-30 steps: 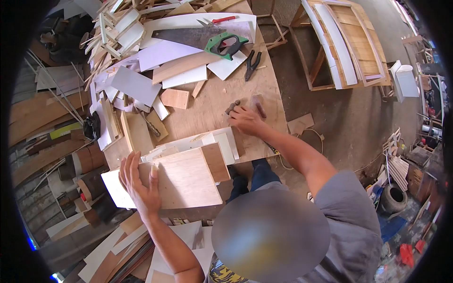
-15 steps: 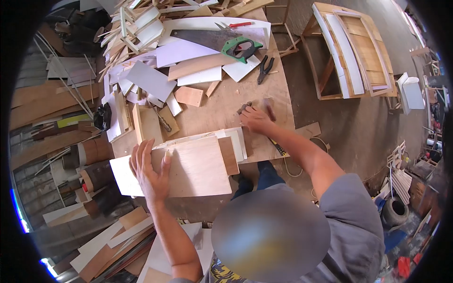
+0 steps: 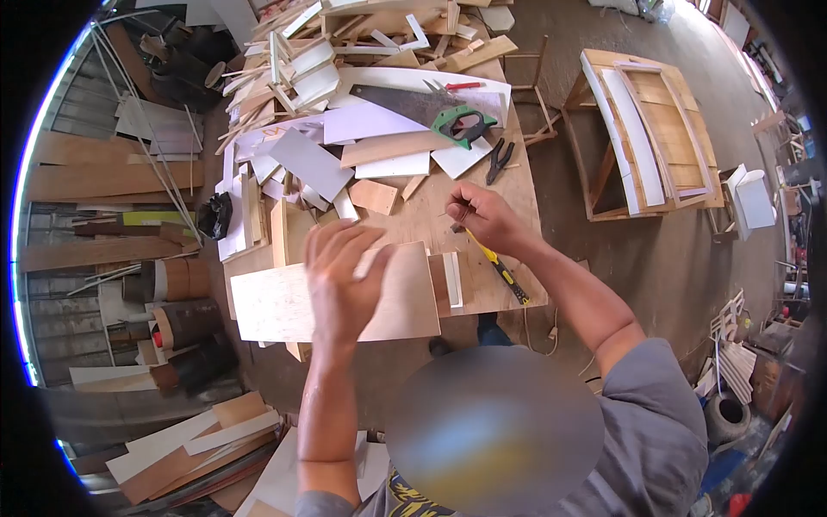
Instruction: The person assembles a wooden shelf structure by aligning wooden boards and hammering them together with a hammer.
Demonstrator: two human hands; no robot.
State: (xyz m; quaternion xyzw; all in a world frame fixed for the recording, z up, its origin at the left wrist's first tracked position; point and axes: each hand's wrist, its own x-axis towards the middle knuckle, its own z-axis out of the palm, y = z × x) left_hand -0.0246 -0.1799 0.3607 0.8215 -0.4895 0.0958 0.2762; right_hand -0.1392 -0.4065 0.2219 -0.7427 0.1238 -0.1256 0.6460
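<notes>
A pale plywood board (image 3: pixel 396 297) lies over other wood pieces at the front edge of the workbench. My left hand (image 3: pixel 345 276), smeared by motion, is over the board with its fingers spread. I cannot tell if it touches the wood. My right hand (image 3: pixel 484 215) is raised over the bench with thumb and fingers pinched. A thin sliver shows at its fingertips, too small to name. Just below it lies a tool with a yellow-and-black handle (image 3: pixel 510 280); its far end is partly hidden by the hand.
Black-handled pliers (image 3: pixel 500 162) and a green-handled handsaw (image 3: pixel 463 127) lie farther back, with red-handled pliers (image 3: pixel 461 86) beyond. Wood offcuts (image 3: pixel 301 73) heap up at the back left. A wooden frame piece (image 3: pixel 680 129) stands to the right on the floor.
My left hand has lifted its fingers from the board and moved right. My right hand has come up from a small dark thing on the bench, now pinched. The view has shifted slightly.
</notes>
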